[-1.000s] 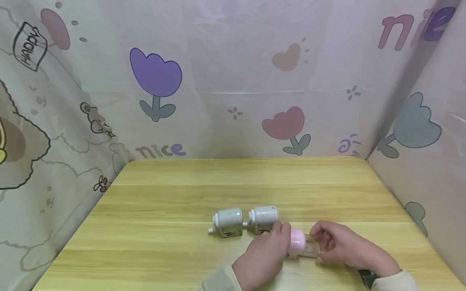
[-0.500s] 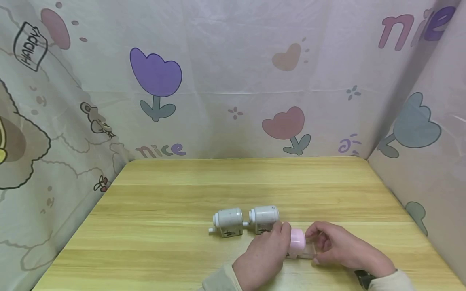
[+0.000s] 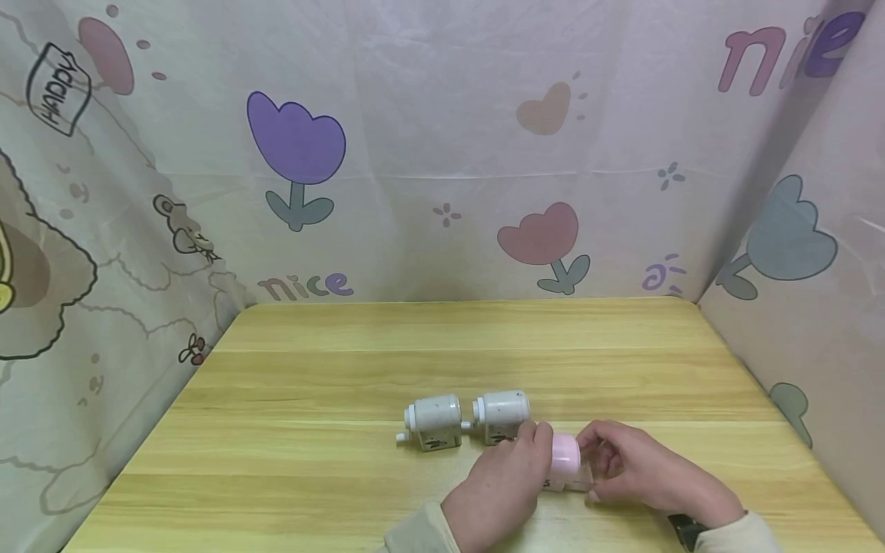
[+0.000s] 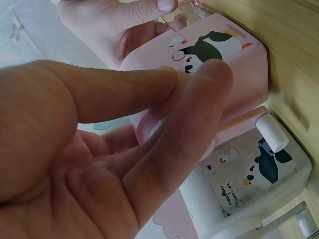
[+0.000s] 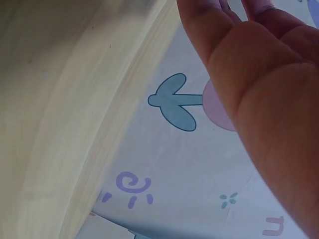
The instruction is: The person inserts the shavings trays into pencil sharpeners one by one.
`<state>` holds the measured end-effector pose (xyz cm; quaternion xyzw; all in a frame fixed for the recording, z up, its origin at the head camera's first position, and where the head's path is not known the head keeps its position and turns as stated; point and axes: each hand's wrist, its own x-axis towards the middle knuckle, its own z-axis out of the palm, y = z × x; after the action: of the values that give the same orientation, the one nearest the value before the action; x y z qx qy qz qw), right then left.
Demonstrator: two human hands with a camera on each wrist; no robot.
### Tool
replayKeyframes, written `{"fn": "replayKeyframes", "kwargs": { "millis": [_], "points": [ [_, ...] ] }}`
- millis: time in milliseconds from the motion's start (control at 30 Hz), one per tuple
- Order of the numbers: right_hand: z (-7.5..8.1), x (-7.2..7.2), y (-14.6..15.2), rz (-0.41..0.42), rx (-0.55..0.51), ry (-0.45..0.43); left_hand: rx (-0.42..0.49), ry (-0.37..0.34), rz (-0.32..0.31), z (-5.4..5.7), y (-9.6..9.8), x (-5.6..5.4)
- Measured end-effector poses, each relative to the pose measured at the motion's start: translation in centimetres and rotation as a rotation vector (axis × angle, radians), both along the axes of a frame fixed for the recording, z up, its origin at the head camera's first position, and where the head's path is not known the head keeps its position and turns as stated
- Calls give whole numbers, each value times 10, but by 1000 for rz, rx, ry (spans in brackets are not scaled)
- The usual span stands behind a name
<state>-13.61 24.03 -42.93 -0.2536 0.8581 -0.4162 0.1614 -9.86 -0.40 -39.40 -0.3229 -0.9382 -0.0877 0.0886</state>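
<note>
A pink pencil sharpener [image 3: 565, 455] with a panda picture stands on the table at front right. My left hand [image 3: 492, 488] grips it from the left, thumb and fingers about its rounded top. At its right end a clear shavings drawer [image 3: 579, 484] sticks out a little, and my right hand [image 3: 643, 468] pinches it between thumb and fingers. In the left wrist view the pink body [image 4: 244, 64] shows beside the fingers. The right wrist view shows only part of the right hand [image 5: 264, 89]; the drawer is out of sight there.
Two greyish-white crank sharpeners, one on the left [image 3: 438, 418] and one on the right [image 3: 503, 408], stand just behind and left of the left hand. The wooden table [image 3: 311, 369] meets a patterned cloth [image 3: 429, 253] at its back and sides.
My right hand has moved left, sliding the clear drawer further into the pink sharpener, so less of it shows. The left hand and the grey sharpeners have stayed put.
</note>
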Motion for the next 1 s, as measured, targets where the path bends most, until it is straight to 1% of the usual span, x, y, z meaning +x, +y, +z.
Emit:
{"fn": "replayKeyframes", "kwargs": {
  "millis": [133,333,533,667,767,867,1000],
  "points": [
    [-1,0,-2,3,3,24,8,3,1,0,0,0],
    [-2,1,-5,-16,-2,11,5,-7,4,0,0,0],
    [-2,2,-6,-12,-18,15,2,17,-8,0,-1,0],
    [-2,3,-8,-11,-13,9,10,18,-12,0,-1,0],
    [-3,3,-9,-10,-15,21,12,21,-16,-1,-1,0],
    [-3,3,-11,-1,-27,55,12,32,-19,-2,-2,0],
    [-3,4,-12,-3,-19,79,7,50,-17,-2,-1,0]
  ]
}}
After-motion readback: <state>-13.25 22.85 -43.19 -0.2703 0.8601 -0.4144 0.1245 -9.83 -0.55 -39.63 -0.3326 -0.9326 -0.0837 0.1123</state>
